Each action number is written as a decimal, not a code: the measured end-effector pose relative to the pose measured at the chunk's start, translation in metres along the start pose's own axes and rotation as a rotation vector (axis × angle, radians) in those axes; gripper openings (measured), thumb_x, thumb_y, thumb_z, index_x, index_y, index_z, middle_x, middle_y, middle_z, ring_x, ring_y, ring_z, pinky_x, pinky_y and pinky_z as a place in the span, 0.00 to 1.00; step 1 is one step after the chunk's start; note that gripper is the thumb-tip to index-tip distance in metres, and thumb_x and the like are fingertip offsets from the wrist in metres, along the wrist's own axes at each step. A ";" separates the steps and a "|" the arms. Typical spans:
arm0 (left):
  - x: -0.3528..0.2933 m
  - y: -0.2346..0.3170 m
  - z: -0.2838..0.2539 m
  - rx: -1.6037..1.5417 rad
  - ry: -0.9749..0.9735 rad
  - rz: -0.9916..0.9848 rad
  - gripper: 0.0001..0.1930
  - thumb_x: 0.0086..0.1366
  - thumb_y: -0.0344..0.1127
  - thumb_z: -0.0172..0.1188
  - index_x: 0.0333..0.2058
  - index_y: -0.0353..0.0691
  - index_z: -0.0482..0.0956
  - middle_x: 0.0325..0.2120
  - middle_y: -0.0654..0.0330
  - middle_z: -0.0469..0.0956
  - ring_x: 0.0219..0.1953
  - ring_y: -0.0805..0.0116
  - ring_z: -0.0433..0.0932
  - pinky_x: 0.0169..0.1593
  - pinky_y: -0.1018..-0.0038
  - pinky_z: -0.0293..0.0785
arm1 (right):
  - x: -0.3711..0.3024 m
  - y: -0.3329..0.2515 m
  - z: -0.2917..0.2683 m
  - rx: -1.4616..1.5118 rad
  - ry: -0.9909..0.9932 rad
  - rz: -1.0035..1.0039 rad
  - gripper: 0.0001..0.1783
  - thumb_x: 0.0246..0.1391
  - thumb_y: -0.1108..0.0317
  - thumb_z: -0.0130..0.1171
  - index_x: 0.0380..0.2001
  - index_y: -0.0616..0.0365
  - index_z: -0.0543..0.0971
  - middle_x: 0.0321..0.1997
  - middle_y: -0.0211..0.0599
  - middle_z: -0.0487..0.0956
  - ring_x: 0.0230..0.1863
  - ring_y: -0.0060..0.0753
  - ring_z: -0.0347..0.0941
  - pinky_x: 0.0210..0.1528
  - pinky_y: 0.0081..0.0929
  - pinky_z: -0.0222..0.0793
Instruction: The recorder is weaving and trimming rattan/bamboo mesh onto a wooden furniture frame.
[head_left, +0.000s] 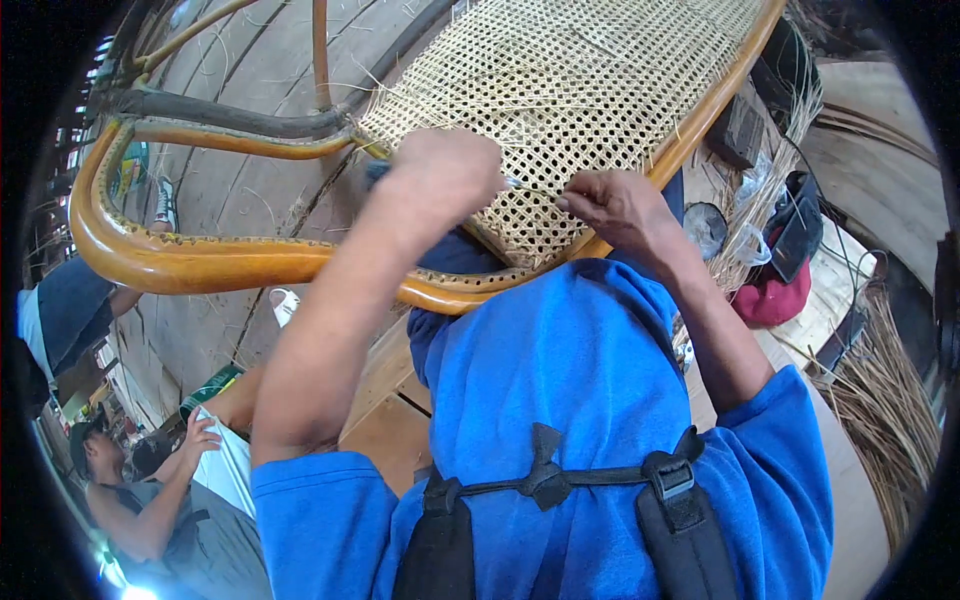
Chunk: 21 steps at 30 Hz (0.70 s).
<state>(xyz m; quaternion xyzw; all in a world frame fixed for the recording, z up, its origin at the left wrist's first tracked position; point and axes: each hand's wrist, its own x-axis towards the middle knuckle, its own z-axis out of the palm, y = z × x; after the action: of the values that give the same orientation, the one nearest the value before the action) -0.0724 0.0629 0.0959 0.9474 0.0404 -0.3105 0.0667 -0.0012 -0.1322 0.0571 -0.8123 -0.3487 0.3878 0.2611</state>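
Note:
A woven cane panel point(560, 90) with small open holes fills a curved, varnished wooden frame point(690, 125) in front of me. Over the panel's near left part, my left hand point(445, 170) is closed in a fist, slightly blurred. A thin shiny tool point(514, 183) sticks out on its right side; the rest is hidden in the fist. To the right, my right hand point(618, 207) pinches a thin cane strand point(542, 190) between thumb and fingers. The strand runs towards the tool's tip, just above the weave.
The frame's curved wooden arm point(180, 265), edged with small holes, reaches left. Loose cane bundles point(880, 380), a red cloth item point(775, 300) and a black bag point(797, 230) lie at right. Another person point(150, 500) sits at lower left, holding white cloth. Cane scraps litter the plank floor point(270, 80).

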 end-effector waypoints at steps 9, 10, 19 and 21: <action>0.035 0.004 0.031 -0.237 -0.145 0.118 0.22 0.59 0.51 0.50 0.29 0.34 0.79 0.29 0.42 0.77 0.34 0.48 0.77 0.39 0.59 0.72 | -0.002 0.005 0.020 -0.226 0.111 0.142 0.12 0.52 0.60 0.51 0.29 0.56 0.77 0.23 0.46 0.77 0.27 0.45 0.75 0.30 0.37 0.70; 0.035 0.000 0.028 -0.336 -0.143 0.091 0.23 0.58 0.52 0.51 0.28 0.33 0.78 0.27 0.42 0.76 0.33 0.47 0.76 0.39 0.59 0.70 | -0.002 0.008 0.015 -0.224 0.113 0.150 0.12 0.52 0.60 0.51 0.29 0.56 0.77 0.23 0.46 0.77 0.27 0.45 0.75 0.30 0.37 0.70; 0.013 0.015 0.033 -0.387 0.010 0.015 0.21 0.55 0.53 0.58 0.31 0.39 0.78 0.29 0.50 0.79 0.35 0.55 0.79 0.40 0.60 0.74 | 0.016 -0.022 -0.017 0.224 0.271 -0.288 0.08 0.53 0.66 0.54 0.34 0.59 0.75 0.28 0.37 0.76 0.32 0.32 0.73 0.36 0.25 0.69; 0.018 0.033 0.040 -0.299 -0.014 0.026 0.26 0.54 0.60 0.56 0.33 0.40 0.79 0.28 0.51 0.79 0.35 0.55 0.79 0.39 0.60 0.74 | 0.027 -0.021 -0.010 0.184 0.303 -0.420 0.08 0.52 0.69 0.55 0.34 0.60 0.74 0.30 0.36 0.73 0.33 0.29 0.72 0.36 0.25 0.68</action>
<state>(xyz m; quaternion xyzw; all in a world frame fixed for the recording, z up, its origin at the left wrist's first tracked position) -0.0774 0.0245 0.0573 0.9252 0.0735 -0.3066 0.2112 0.0114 -0.0996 0.0651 -0.7438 -0.4297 0.2294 0.4576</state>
